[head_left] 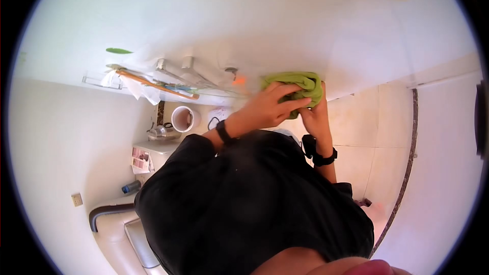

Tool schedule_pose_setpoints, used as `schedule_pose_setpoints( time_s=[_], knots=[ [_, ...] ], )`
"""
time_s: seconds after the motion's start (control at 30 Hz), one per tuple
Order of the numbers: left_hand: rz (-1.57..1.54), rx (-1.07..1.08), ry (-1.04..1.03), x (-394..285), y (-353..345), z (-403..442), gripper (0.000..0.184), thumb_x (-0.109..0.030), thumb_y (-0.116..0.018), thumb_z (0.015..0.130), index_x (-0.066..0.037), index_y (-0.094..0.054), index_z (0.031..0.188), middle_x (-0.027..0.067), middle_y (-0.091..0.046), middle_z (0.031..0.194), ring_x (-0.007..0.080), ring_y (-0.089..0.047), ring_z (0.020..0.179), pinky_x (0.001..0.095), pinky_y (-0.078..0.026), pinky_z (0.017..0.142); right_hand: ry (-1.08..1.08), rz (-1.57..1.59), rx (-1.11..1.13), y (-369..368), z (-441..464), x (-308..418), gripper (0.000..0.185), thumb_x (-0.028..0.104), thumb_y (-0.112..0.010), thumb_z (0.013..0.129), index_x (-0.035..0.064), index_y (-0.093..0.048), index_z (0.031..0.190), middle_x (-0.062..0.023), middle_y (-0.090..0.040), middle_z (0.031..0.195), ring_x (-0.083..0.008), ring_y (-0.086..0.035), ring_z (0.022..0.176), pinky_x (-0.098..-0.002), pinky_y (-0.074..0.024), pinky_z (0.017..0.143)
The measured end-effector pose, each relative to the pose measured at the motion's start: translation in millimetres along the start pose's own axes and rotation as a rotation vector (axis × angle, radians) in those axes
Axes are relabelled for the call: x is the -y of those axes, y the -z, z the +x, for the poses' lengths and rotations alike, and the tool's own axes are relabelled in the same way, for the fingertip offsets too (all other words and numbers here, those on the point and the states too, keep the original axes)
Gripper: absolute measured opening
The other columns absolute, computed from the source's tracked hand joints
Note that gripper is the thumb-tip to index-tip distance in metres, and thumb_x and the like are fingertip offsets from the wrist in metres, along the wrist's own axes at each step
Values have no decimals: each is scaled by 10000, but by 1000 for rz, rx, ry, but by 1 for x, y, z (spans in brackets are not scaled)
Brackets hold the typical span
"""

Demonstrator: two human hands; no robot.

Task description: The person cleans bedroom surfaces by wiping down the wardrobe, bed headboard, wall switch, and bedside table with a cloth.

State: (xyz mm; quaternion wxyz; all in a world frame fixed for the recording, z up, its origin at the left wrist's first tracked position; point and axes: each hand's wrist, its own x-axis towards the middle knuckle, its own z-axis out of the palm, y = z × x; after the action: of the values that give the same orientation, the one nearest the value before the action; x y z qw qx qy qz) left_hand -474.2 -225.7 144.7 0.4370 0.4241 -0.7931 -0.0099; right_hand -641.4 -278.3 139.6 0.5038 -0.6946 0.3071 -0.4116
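Observation:
A folded green towel is bunched up in front of me, close to the white wall. My left hand lies over its front with the fingers curled into the folds. From the right and below, my right hand grips the same towel; some of its fingers are hidden behind the cloth. Both wrists wear dark bands. A small metal hook and an orange patch on the wall are just left of the towel.
Left of my hands, an orange-brown stick and white tissue hang along the wall, near metal brackets. Lower down are a white bin, a kettle and a sofa. Tiled floor shows at right.

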Motion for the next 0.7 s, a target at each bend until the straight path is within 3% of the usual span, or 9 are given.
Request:
schedule_pose_setpoints(
  time_s=[0.07,0.1,0.27,0.37,0.4,0.5,0.57,0.6,0.7],
  knots=[
    [61,-68,9,-10,34,3,561,3,-731,678,-185,-653,1201,74,-571,1242,316,-583,936,424,-511,773,42,-25,14,-24,6,14,435,3,-613,808,34,-414,1194,-164,-622,1000,-276,-641,877,-343,-511,761],
    [98,-90,11,-14,48,4,556,8,-738,670,-175,-657,1189,90,-581,1217,319,-588,931,416,-515,770,-65,110,48,-34,8,26,481,-71,-618,796,14,-461,1243,-103,-473,1175,-224,-525,1076,-317,-457,889],
    [156,-240,-23,-18,83,28,440,26,-767,703,-94,-674,1116,158,-612,1124,290,-628,882,339,-530,709,49,121,91,-45,33,75,439,10,-654,841,19,-455,1232,-104,-572,1104,-186,-584,978,-308,-486,835],
    [126,-275,-35,-27,84,52,312,-10,-716,804,-71,-676,1106,152,-609,1125,264,-633,837,317,-526,706,183,9,25,-30,43,96,500,56,-704,783,46,-437,1206,-220,-641,1025,-434,-642,910,-407,-543,721],
    [91,-242,-64,-31,84,65,308,-22,-704,811,-78,-675,1113,140,-604,1140,259,-625,844,312,-524,707,217,-1,-27,-23,43,98,488,71,-715,792,34,-449,1199,-178,-655,1005,-347,-685,882,-376,-539,723],
    [-10,-147,-143,-41,81,100,299,-60,-670,835,-97,-674,1131,103,-588,1184,242,-601,865,298,-519,711,287,125,-153,0,40,96,495,96,-726,804,19,-447,1206,-124,-647,1023,-217,-658,903,-330,-522,768],
    [-57,-124,-175,-39,64,109,330,-71,-660,821,-115,-670,1148,78,-577,1209,232,-586,886,295,-518,718,273,38,-193,21,35,79,515,108,-721,815,8,-441,1236,-84,-621,1065,-147,-584,953,-293,-494,823],
    [-74,-126,-177,-37,50,110,363,-68,-661,801,-125,-666,1159,66,-572,1219,228,-578,899,297,-519,724,221,151,-234,27,30,77,521,96,-714,804,-2,-463,1250,-87,-614,1095,-167,-582,998,-299,-483,862],
    [-135,-88,-134,-35,9,108,467,-64,-669,732,-158,-652,1189,35,-570,1204,220,-567,915,302,-523,740,30,107,-213,54,16,75,477,72,-699,796,-10,-510,1226,-81,-615,1091,-172,-585,1002,-312,-481,872]
  ],
)
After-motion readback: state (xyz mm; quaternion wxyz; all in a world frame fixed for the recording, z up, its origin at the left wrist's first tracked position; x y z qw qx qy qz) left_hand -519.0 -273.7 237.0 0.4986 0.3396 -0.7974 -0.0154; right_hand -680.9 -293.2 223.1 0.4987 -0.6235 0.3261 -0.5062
